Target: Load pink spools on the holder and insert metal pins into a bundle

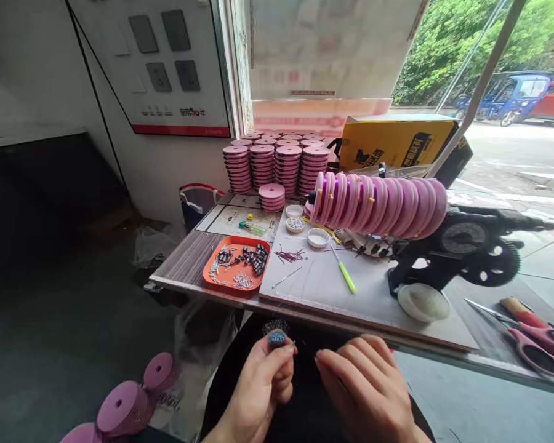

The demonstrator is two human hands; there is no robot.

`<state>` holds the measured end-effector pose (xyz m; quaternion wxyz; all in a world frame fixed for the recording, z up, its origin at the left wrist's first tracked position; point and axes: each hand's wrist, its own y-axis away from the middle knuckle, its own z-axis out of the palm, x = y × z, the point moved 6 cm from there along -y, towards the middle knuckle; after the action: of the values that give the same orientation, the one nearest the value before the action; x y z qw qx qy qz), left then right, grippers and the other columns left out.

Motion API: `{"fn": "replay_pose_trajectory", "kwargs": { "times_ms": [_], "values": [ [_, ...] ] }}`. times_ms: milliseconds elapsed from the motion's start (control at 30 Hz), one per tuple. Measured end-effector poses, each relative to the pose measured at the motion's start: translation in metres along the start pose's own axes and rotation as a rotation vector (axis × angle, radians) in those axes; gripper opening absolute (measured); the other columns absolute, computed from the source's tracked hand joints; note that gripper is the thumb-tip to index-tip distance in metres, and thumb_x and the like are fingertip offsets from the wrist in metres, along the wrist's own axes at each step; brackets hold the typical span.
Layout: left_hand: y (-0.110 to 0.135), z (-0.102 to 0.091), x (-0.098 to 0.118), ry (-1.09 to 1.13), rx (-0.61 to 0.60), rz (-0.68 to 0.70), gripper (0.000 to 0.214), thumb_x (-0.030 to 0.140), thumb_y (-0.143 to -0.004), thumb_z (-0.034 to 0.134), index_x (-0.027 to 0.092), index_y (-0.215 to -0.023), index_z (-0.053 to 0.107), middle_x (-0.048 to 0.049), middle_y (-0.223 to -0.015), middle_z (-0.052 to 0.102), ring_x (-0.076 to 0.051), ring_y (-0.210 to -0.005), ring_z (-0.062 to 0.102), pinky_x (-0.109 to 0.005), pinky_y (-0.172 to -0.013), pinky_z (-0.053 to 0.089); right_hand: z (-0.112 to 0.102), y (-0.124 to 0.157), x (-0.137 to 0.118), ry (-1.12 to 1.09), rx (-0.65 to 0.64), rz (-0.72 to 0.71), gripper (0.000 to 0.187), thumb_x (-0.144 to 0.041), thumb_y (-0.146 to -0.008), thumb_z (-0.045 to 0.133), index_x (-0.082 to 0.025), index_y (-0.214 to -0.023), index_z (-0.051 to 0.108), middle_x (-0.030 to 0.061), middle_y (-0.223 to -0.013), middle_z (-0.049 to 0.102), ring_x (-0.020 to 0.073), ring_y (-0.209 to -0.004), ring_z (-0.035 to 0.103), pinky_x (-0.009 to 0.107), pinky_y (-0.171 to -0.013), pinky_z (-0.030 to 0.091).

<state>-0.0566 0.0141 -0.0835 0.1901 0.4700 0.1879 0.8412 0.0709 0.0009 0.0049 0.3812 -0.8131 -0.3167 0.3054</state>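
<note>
Above my lap, my left hand (270,375) is closed in a pinch around a small bundle of thin pieces with blue-grey ends (277,338); fine dark strands fan out behind it. My right hand (367,381) is a short way to the right, apart from the left. Its thumb and fingers are pressed together, and whatever they hold, if anything, is hidden. The table edge lies just beyond both hands. Nearest on it is an orange tray (206,275) with dark cylindrical parts (260,259), silvery pins and small light pieces (242,281).
A black geared machine (461,240) carries a row of pink discs (383,203). Pink spools (287,163) stand stacked at the back. A green-handled tool (346,277), white dishes (318,237), a bowl (423,303) and scissors (535,344) lie on the table. More spools (122,406) are low left.
</note>
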Motion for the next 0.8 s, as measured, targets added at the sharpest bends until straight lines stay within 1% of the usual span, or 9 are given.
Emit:
{"fn": "replay_pose_trajectory", "kwargs": {
  "times_ms": [100, 367, 467, 533, 633, 700, 800],
  "values": [
    [0.001, 0.0, -0.002, 0.026, -0.015, -0.036, 0.028, 0.033, -0.064, 0.071, 0.015, -0.072, 0.052, 0.0112, -0.049, 0.026, -0.003, -0.044, 0.015, -0.017, -0.041, 0.012, 0.009, 0.003, 0.0, -0.014, 0.038, 0.018, 0.009, -0.006, -0.081, 0.055, -0.014, -0.077, 0.057, -0.0023, -0.054, 0.052, 0.0088, -0.049, 0.042, 0.027, -0.055, 0.031],
    [0.001, 0.001, -0.002, 0.028, -0.026, -0.031, 0.026, 0.032, -0.065, 0.071, 0.016, -0.072, 0.052, 0.0105, -0.049, 0.026, -0.004, -0.044, 0.017, -0.017, -0.041, 0.014, 0.011, 0.007, 0.004, 0.008, 0.024, 0.025, 0.008, -0.006, -0.08, 0.057, -0.014, -0.08, 0.058, -0.0014, -0.055, 0.054, 0.0093, -0.051, 0.044, 0.028, -0.056, 0.031],
    [0.002, -0.001, -0.003, 0.005, -0.017, 0.001, 0.027, 0.035, -0.066, 0.071, 0.016, -0.07, 0.052, 0.0095, -0.051, 0.028, -0.005, -0.045, 0.02, -0.016, -0.041, 0.016, 0.015, 0.006, 0.002, 0.04, 0.04, 0.014, 0.007, -0.007, -0.081, 0.056, -0.014, -0.08, 0.057, -0.0023, -0.053, 0.051, 0.0096, -0.05, 0.041, 0.027, -0.055, 0.031],
    [0.002, -0.003, -0.002, -0.038, 0.011, 0.052, 0.031, 0.037, -0.064, 0.074, 0.016, -0.068, 0.051, 0.0084, -0.053, 0.032, -0.005, -0.047, 0.024, -0.016, -0.043, 0.019, 0.019, 0.005, 0.001, 0.083, 0.041, 0.021, 0.007, -0.009, -0.083, 0.053, -0.014, -0.083, 0.057, -0.0025, -0.053, 0.05, 0.0106, -0.05, 0.041, 0.027, -0.055, 0.031],
    [0.004, -0.004, 0.006, -0.153, 0.053, 0.182, 0.033, 0.038, -0.065, 0.075, 0.017, -0.067, 0.05, 0.0063, -0.059, 0.038, -0.006, -0.052, 0.029, -0.016, -0.047, 0.026, 0.025, 0.007, 0.0, 0.15, 0.041, 0.067, 0.009, -0.012, -0.086, 0.046, -0.013, -0.09, 0.053, -0.0002, -0.06, 0.054, 0.0132, -0.056, 0.046, 0.028, -0.058, 0.034],
    [0.006, -0.003, 0.013, -0.241, 0.061, 0.277, 0.032, 0.038, -0.069, 0.072, 0.017, -0.064, 0.049, 0.0056, -0.06, 0.04, -0.008, -0.055, 0.032, -0.017, -0.05, 0.03, 0.028, 0.009, 0.0, 0.17, 0.037, 0.093, 0.01, -0.012, -0.085, 0.043, -0.013, -0.091, 0.051, 0.001, -0.064, 0.055, 0.0142, -0.059, 0.049, 0.028, -0.06, 0.036],
    [0.008, -0.002, 0.021, -0.352, 0.077, 0.374, 0.029, 0.038, -0.072, 0.068, 0.017, -0.063, 0.052, 0.0055, -0.058, 0.04, -0.008, -0.054, 0.032, -0.018, -0.051, 0.031, 0.03, 0.011, -0.001, 0.173, 0.02, 0.096, 0.013, -0.009, -0.081, 0.043, -0.013, -0.092, 0.048, 0.0009, -0.065, 0.055, 0.0143, -0.059, 0.049, 0.029, -0.061, 0.037]
  ]
}}
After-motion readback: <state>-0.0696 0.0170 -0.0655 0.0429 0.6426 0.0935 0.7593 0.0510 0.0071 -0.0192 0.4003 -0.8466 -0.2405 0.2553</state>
